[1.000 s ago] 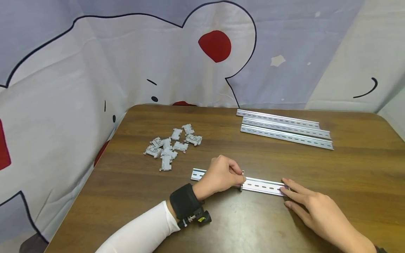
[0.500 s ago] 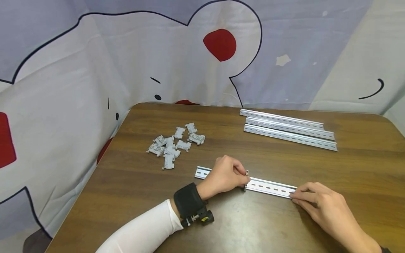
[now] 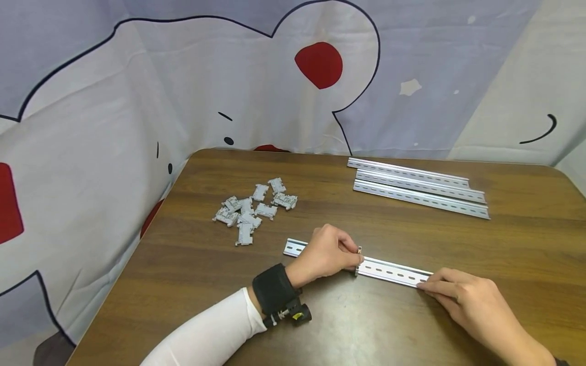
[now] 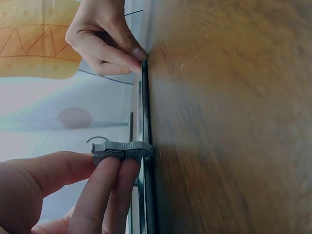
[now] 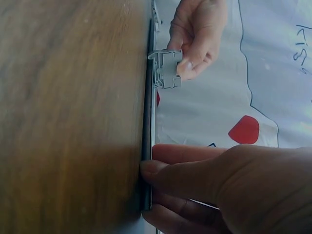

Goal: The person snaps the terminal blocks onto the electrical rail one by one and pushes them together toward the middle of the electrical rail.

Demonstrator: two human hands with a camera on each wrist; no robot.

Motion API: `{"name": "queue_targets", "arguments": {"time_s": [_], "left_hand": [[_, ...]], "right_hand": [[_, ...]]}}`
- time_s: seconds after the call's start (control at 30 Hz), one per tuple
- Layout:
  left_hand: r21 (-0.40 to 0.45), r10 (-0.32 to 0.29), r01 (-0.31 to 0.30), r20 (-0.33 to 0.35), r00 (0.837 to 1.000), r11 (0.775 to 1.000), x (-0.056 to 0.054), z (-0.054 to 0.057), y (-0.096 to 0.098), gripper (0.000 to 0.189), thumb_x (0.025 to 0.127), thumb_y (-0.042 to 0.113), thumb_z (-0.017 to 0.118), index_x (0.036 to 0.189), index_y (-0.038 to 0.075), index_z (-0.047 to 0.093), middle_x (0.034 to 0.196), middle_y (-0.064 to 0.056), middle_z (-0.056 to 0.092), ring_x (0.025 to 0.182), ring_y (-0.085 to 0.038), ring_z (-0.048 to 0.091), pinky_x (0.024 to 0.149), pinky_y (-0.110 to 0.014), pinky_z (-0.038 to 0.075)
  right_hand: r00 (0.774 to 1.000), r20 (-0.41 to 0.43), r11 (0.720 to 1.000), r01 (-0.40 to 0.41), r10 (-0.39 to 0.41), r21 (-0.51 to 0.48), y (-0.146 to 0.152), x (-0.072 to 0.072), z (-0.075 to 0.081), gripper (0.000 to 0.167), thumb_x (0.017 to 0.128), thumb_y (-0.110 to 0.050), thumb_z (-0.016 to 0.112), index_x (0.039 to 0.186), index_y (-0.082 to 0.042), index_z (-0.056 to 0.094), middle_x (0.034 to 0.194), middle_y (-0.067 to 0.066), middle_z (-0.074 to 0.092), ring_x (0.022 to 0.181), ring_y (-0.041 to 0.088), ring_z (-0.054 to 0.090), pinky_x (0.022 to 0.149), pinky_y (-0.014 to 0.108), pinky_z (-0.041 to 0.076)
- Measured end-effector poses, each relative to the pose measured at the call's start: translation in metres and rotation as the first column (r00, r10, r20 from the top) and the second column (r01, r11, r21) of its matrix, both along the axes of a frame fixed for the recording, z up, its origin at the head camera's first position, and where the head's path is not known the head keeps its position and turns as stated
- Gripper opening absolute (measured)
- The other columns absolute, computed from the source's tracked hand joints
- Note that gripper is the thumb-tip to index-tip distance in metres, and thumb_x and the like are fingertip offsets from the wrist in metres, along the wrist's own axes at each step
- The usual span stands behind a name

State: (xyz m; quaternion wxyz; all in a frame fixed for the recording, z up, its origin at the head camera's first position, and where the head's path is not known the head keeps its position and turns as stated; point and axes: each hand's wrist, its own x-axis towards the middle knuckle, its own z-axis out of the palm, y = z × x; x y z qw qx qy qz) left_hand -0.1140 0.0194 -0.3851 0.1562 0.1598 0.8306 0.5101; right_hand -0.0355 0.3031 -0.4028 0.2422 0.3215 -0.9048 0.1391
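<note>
The left hand (image 3: 326, 254) pinches one grey module (image 5: 168, 70) between its fingers, touching the one near rail (image 3: 393, 271), whose right end the right hand (image 3: 469, 300) pinches between thumb and fingers. Three other rails (image 3: 421, 199) and a heap of modules (image 3: 244, 234), too overlapped to count, lie farther back on the worktop (image 3: 366, 325).

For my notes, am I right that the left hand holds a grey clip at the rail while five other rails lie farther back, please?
Not quite: the head view shows three other rails farther back, not five. The left hand holds a grey clip at the rail.
</note>
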Motion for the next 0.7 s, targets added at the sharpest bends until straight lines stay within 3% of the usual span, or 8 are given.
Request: {"name": "queue_targets", "arguments": {"time_s": [0.37, 0.7], "left_hand": [[-0.002, -0.012, 0.012, 0.001, 1.0, 1.0, 0.0002, 0.0, 0.0083, 0.005, 0.079, 0.015, 0.08, 0.077, 0.011, 0.076, 0.063, 0.009, 0.07, 0.054, 0.0, 0.064, 0.052, -0.02, 0.048], [0.016, -0.053, 0.052, 0.008, 0.999, 0.998, 0.0006, -0.0005, 0.0071, 0.008, 0.079, 0.016, 0.082, 0.076, 0.01, 0.076, 0.059, 0.01, 0.068, 0.054, -0.004, 0.066, 0.052, -0.021, 0.05]], "right_hand": [[0.999, 0.034, 1.0, -0.02, 0.02, -0.012, -0.0003, -0.0008, 0.0, 0.057, 0.103, -0.051, 0.029, 0.088, -0.026, 0.077, 0.086, -0.022, 0.062, 0.066, -0.005, 0.053, 0.054, 0.017, 0.04], [0.999, 0.024, 1.0, -0.026, 0.026, 0.007, 0.0026, -0.0012, -0.0012, 0.055, 0.103, -0.05, 0.03, 0.09, -0.025, 0.077, 0.088, -0.021, 0.062, 0.069, -0.002, 0.057, 0.057, 0.018, 0.043]]}}
